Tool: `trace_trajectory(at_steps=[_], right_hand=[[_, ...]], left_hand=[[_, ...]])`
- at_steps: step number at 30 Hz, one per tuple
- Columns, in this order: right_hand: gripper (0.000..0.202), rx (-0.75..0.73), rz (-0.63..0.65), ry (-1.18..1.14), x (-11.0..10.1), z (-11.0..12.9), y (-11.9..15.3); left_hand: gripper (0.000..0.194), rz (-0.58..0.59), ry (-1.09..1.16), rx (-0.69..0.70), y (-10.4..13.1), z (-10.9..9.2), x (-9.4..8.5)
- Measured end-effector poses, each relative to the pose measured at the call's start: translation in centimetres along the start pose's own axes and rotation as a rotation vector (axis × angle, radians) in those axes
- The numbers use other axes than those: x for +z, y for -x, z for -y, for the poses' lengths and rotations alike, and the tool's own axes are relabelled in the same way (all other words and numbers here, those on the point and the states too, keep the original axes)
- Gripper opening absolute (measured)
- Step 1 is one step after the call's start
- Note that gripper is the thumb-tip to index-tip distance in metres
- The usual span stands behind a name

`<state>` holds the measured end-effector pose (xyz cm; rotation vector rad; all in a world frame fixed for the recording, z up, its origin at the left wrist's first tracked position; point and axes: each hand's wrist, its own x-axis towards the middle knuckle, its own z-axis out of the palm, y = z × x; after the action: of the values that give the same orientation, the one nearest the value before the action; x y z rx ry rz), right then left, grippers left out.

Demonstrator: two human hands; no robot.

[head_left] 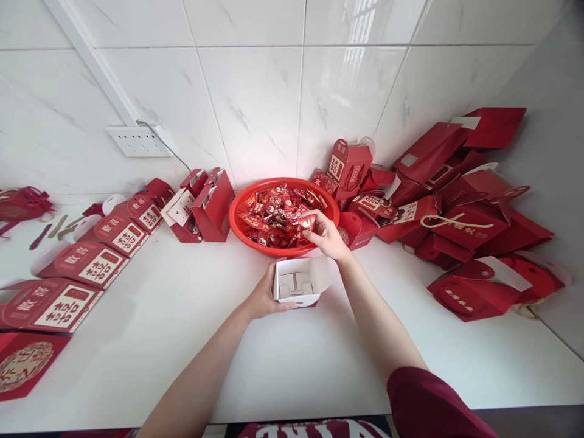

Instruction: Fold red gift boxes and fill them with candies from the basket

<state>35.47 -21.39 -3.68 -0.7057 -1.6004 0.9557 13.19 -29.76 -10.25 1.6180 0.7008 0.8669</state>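
Note:
My left hand (266,294) grips a small gift box (296,281) by its left side, fingers around the wall. The box stands open at the top, and its white inside with folded bottom flaps shows no contents. Above the front rim of a red plastic basket (233,218), my right hand (329,236) pinches a red-wrapped candy (307,222) between thumb and fingers. Red wrapped candies (278,210) fill the basket, which sits just behind the box.
Red gift boxes (103,264) stand in a row along the left. Two taller red boxes (212,207) are beside the basket. A heap of red boxes (465,213) leans on the right. Behind is a tiled wall with a socket strip (139,141) and cable.

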Motion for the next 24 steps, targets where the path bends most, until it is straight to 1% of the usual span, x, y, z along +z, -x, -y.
trace_trajectory(at_steps=[4,6,8,10,12,14,15,17,19,20,21,24], right_hand=[[0.032,0.007,-0.013,-0.059,0.1,-0.2,0.0],[0.035,0.036,-0.027,-0.104,0.3,-0.1,-0.1],[0.04,0.074,-0.027,-0.136,0.3,0.3,-0.1],[0.044,0.087,0.006,-0.127,0.2,1.3,0.0],[0.045,0.075,0.069,-0.031,-0.1,2.8,0.2],[0.046,0.074,0.151,0.153,-0.4,4.6,0.7],[0.045,0.084,0.211,0.254,-0.5,5.4,0.9],[0.039,0.127,0.378,0.422,-0.4,6.7,1.5],[0.034,0.18,0.546,0.536,0.1,7.3,2.0],[0.031,0.207,0.594,0.589,0.5,7.4,2.2],[0.028,0.232,0.609,0.648,1.0,7.3,2.4],[0.023,0.266,0.574,0.778,2.4,7.3,2.9]], left_hand=[[0.102,-0.002,-0.002,-0.001,0.0,0.1,0.0],[0.102,-0.004,-0.001,0.001,0.0,0.0,0.0],[0.101,0.0,0.018,-0.001,0.0,0.0,0.1],[0.1,0.007,0.045,-0.004,0.0,-0.2,0.1],[0.097,0.011,0.058,-0.005,0.0,-0.3,0.2],[0.096,0.012,0.055,0.001,-0.1,-0.4,0.2],[0.095,0.012,0.052,0.005,-0.1,-0.4,0.2],[0.094,0.009,0.031,0.011,-0.1,-0.4,0.2],[0.093,0.009,-0.014,0.007,-0.1,-0.4,0.1],[0.094,0.009,-0.04,0.002,-0.1,-0.4,0.0],[0.095,0.009,-0.063,-0.001,-0.1,-0.4,0.0],[0.098,0.02,-0.091,-0.01,0.0,-0.5,-0.1]])
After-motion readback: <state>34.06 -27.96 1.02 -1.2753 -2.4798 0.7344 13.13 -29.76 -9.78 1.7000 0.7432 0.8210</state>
